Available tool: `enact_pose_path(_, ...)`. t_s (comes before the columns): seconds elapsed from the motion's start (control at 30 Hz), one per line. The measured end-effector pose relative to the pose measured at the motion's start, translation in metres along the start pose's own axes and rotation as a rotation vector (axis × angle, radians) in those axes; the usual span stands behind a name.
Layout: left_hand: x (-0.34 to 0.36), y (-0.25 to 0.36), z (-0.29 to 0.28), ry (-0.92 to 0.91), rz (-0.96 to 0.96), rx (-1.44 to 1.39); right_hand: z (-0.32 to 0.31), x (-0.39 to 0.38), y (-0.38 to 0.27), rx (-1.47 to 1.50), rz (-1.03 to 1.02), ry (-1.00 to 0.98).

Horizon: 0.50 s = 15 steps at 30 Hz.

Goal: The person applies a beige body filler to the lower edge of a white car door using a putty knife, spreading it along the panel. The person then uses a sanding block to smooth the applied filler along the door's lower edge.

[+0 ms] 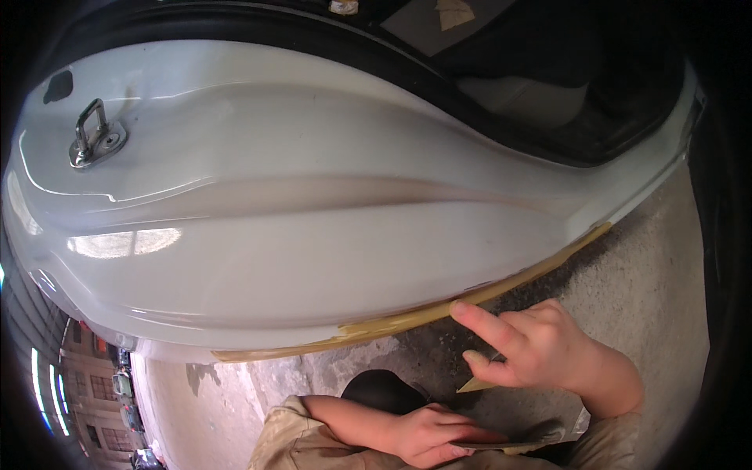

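A white car body panel (313, 235) fills most of the view, glossy, with a metal latch loop (94, 137) at its upper left. Along its lower edge runs a yellowish sanded strip (407, 319). The right hand (533, 345) has its forefinger stretched out, touching that strip, the other fingers loosely curled around what may be a scrap of sandpaper (478, 384). The left hand (431, 435) lies flat, fingers together, on a grey sheet (517, 439) over the lap. Below is rough concrete floor (642, 290).
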State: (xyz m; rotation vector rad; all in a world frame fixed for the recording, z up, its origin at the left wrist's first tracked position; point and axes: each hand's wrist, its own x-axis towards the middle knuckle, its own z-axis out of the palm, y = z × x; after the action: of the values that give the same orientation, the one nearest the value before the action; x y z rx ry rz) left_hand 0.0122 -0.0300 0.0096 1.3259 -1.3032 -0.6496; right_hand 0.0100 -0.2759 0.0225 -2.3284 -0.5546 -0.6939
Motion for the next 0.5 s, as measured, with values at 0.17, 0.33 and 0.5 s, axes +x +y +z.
enact_pose_path(0.17, -0.005, 0.000, -0.001, 0.008, 0.012, 0.028, -0.010, -0.012, 0.012, -0.116, 0.002, 0.152)
enact_pose_path(0.33, -0.008, 0.000, 0.006, 0.021, 0.025, -0.058, -0.019, 0.006, -0.007, -0.123, -0.047, 0.152)
enact_pose_path(0.5, -0.001, -0.004, 0.013, 0.078, 0.181, 0.001, -0.024, 0.041, -0.031, -0.204, -0.171, 0.078)
